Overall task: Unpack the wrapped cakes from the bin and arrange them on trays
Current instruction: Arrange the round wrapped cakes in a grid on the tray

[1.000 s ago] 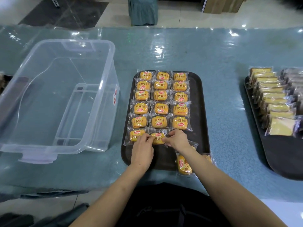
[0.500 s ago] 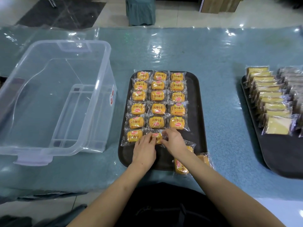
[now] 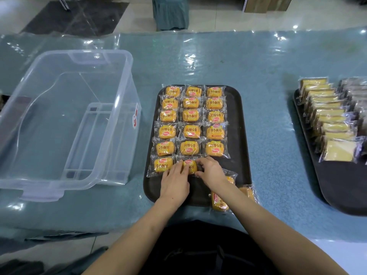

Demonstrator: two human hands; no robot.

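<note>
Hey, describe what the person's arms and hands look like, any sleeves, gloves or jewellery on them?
Both forearms are bare up to the frame edge, with no sleeves in view. The left hand and right hand wear no gloves, and no rings, watch or bracelet show. Dark clothing shows below, between the arms.

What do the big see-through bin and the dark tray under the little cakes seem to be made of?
The bin looks like clear, glossy plastic: the table shows through its walls, and the rim catches highlights. The tray looks like dark brown moulded plastic with a matte finish and a rounded raised lip, though coated fibreglass or wood is possible.
</note>
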